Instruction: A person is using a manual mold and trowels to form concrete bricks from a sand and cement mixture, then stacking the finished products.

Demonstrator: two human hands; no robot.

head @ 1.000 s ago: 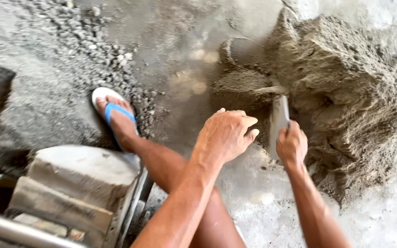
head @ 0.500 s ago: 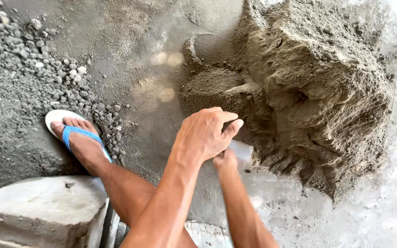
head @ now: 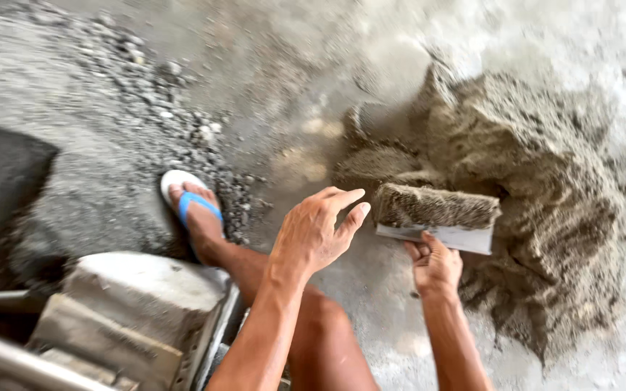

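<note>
Our right hand [head: 436, 264] grips a flat metal trowel [head: 440, 237] heaped with damp grey mortar, beside the mortar pile [head: 537, 188]. Our left hand [head: 316, 232] hovers spread. Loose gravel [head: 182, 123] surrounds our blue-strapped sandal [head: 193, 203].

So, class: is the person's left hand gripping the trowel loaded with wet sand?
No: the left hand hangs open in the air, while the right hand holds the trowel beside the sand pile.
</note>
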